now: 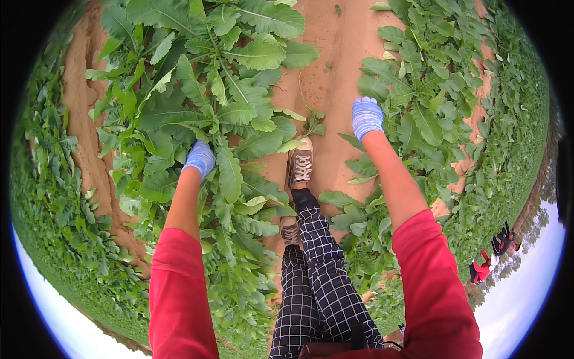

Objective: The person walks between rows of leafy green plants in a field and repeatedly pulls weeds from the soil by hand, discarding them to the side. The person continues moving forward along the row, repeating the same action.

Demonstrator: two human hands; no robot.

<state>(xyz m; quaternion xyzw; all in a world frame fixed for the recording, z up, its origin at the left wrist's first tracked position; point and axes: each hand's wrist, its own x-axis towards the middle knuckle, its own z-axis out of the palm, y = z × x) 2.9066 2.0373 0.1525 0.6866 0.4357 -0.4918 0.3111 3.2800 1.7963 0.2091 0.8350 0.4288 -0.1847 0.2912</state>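
Observation:
Broad, lobed green leaves [237,112] of a leafy crop row rise on the left of the soil path. My left hand [200,158], in a blue-and-white knit glove, reaches in among them. Its fingers are hidden under the foliage, so what it touches cannot be seen. My right hand [367,117], gloved the same way, is held over the path's right side, beside the leaves of the right-hand row [415,103]. Its fingers look curled, but the palm faces away, and whether it holds anything is not visible.
Reddish-brown bare soil [334,89] runs between the two rows. My front sneaker [301,164] stands on it near a small weed [315,124]. Further crop rows [54,179] stretch out on both sides. Two other people [480,271] are far off at the right.

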